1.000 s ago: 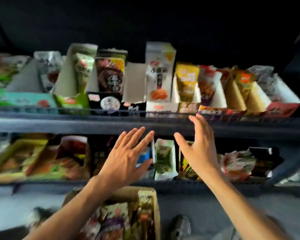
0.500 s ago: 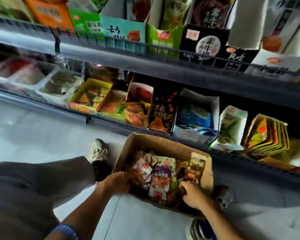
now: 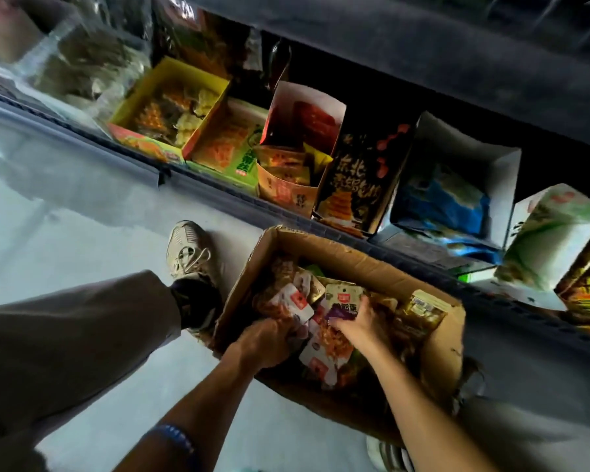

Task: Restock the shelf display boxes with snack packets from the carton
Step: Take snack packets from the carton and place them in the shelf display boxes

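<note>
An open brown carton (image 3: 433,362) stands on the floor below the shelf, holding several mixed snack packets. My left hand (image 3: 266,340) is inside its near left part, fingers curled round a bunch of white-and-orange packets (image 3: 286,303). My right hand (image 3: 358,323) reaches in at the middle and its fingers grip a purple-and-white packet (image 3: 343,301). Display boxes line the low shelf above: a yellow one (image 3: 171,107), a green one (image 3: 232,148), an orange-brown one (image 3: 293,185), a black one (image 3: 358,178) and a white one with blue packets (image 3: 457,185).
My left leg in grey trousers (image 3: 65,342) and a worn white shoe (image 3: 188,250) stand left of the carton; another shoe (image 3: 385,454) shows under my right arm. The dark upper shelf edge (image 3: 423,46) overhangs the boxes. Pale floor (image 3: 65,206) stretches to the left.
The view dropped from the upper shelves to the carton. Both hands came down from the shelf into the carton and closed on packets; the right hand shifted left onto the purple packet.
</note>
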The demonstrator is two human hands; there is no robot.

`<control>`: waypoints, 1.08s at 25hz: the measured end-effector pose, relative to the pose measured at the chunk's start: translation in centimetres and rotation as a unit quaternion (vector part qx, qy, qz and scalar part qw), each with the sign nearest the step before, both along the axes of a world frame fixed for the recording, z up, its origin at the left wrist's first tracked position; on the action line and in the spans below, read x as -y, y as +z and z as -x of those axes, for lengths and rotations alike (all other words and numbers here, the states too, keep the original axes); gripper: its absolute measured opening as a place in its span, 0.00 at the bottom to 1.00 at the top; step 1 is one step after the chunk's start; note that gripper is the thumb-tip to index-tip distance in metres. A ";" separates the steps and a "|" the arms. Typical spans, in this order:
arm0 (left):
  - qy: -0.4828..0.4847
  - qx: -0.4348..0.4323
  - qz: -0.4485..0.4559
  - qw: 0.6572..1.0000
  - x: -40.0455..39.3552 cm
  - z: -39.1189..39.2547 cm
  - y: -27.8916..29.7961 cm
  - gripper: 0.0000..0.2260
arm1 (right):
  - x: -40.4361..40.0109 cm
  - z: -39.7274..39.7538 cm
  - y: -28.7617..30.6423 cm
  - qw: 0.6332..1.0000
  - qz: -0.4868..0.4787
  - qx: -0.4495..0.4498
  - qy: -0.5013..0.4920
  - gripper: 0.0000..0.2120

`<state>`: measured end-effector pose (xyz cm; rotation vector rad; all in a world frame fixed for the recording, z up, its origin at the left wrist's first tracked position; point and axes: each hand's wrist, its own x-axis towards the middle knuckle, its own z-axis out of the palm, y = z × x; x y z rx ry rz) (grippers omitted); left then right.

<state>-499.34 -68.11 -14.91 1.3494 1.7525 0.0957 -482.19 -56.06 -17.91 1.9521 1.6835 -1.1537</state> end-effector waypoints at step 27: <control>0.409 0.296 -0.028 0.863 -3.5 -1.6 5.2 0.12 | 0.2 -2.6 10.3 0.892 0.082 -0.386 -0.220 0.20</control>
